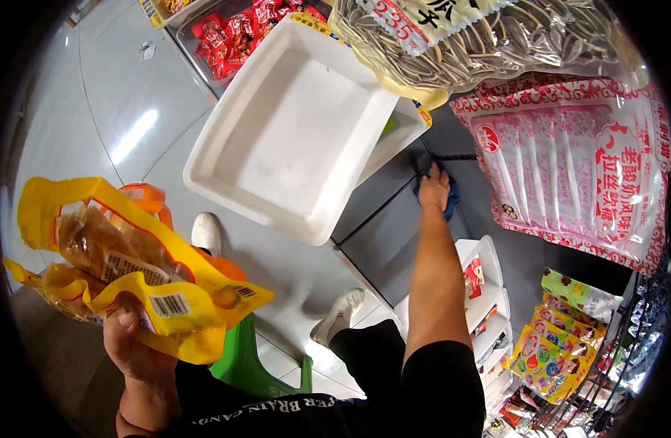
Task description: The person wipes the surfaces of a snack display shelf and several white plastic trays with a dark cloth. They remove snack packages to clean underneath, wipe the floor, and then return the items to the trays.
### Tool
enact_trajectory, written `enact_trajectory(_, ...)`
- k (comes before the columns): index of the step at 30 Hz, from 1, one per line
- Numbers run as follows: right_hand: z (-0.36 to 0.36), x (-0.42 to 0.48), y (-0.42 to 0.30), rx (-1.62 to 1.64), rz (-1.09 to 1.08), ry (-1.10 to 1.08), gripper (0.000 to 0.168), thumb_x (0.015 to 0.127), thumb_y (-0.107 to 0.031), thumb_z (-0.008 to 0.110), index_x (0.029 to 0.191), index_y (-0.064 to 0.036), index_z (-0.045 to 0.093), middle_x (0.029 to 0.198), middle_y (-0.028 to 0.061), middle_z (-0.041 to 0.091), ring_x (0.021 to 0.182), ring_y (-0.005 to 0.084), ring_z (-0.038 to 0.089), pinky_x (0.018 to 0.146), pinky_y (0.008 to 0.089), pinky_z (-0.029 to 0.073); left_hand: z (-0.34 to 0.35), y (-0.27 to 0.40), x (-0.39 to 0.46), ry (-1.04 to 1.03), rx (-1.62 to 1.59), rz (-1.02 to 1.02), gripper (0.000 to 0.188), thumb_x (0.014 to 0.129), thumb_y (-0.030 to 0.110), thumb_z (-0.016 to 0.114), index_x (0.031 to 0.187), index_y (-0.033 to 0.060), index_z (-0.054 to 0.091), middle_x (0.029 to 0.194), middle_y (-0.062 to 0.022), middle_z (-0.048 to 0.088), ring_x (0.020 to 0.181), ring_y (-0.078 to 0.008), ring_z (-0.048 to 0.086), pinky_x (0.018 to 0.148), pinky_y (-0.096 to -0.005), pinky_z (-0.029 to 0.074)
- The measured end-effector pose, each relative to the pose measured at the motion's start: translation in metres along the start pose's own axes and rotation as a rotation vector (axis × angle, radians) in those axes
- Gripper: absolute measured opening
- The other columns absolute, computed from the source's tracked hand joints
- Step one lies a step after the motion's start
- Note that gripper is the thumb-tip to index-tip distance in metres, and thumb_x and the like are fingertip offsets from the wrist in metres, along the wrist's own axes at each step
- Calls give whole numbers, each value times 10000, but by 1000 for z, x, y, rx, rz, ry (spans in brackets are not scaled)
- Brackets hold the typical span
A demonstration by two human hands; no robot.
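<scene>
At the left, my left hand (130,342) grips several yellow plastic snack packages (165,284) with clear windows and brown food inside. My right arm reaches forward to a grey metal shelf (384,235), where my right hand (435,189) presses a dark blue cloth (452,201) flat on the surface near a seam. Part of the cloth is hidden beneath the palm. Left of that hand, an empty white plastic bin (291,137) sits tilted over another white bin (395,139).
Large bags of sunflower seeds (505,49) and pink-wrapped candy (559,169) hang close at the upper right. White bins (486,295) line the shelf's near side, beside yellow candy packs (554,356). A green plastic stool (245,356) stands below; red-wrapped snacks (239,35) fill a clear bin.
</scene>
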State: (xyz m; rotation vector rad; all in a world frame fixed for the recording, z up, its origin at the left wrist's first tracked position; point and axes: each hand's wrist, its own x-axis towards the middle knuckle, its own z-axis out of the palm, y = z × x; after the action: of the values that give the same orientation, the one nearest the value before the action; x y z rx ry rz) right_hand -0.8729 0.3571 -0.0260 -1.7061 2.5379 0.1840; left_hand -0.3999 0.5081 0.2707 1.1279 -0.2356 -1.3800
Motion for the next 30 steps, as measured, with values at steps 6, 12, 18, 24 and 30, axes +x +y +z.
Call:
enact_trajectory(6, -6, -3, 23, 35, 23, -17, 455, 828, -250, 469, 1260, -151, 368, 1197, 161, 438, 1113, 306, 408, 930, 397, 330, -6, 2, -1, 41, 55, 6, 653, 648, 208, 557, 1239, 42, 332, 1141, -143, 471, 996, -274, 511, 880, -401, 421)
enact_trajectory(12, 1, -50, 78, 54, 421, -96, 446, 802, -232, 480, 1230, -135, 401, 1159, 166, 485, 1089, 323, 440, 905, 405, 366, -6, 8, 1, 25, 31, -41, 684, 642, 202, 559, 1253, 32, 303, 1158, -188, 453, 991, -283, 512, 881, -401, 419)
enact_trajectory(18, -18, -68, 78, 12, 265, -115, 415, 749, -191, 517, 1157, -126, 473, 1075, 191, 540, 974, 369, 514, 842, 443, 402, -11, 4, -2, 13, 27, 19, 643, 699, 228, 542, 1260, 32, 298, 1173, -186, 452, 1028, -296, 501, 911, -410, 397)
enact_trajectory(24, 10, -96, 109, 65, 223, -197, 855, 716, -404, 601, 1374, -181, 101, 1271, 288, 297, 1181, 371, 320, 971, 418, 286, -14, 3, -3, -196, 20, 46, 519, 779, 212, 480, 1238, 20, 332, 1188, -163, 453, 1101, -296, 457, 942, -453, 356)
enact_trajectory(30, 11, -161, 66, 110, 332, -239, 817, 733, -350, 605, 1372, -196, 119, 1341, 243, 211, 1242, 342, 233, 1006, 412, 207, 1, -2, -5, -242, -82, 11, 465, 774, 167, 488, 1204, 35, 368, 1145, -156, 489, 1043, -293, 506, 886, -433, 419)
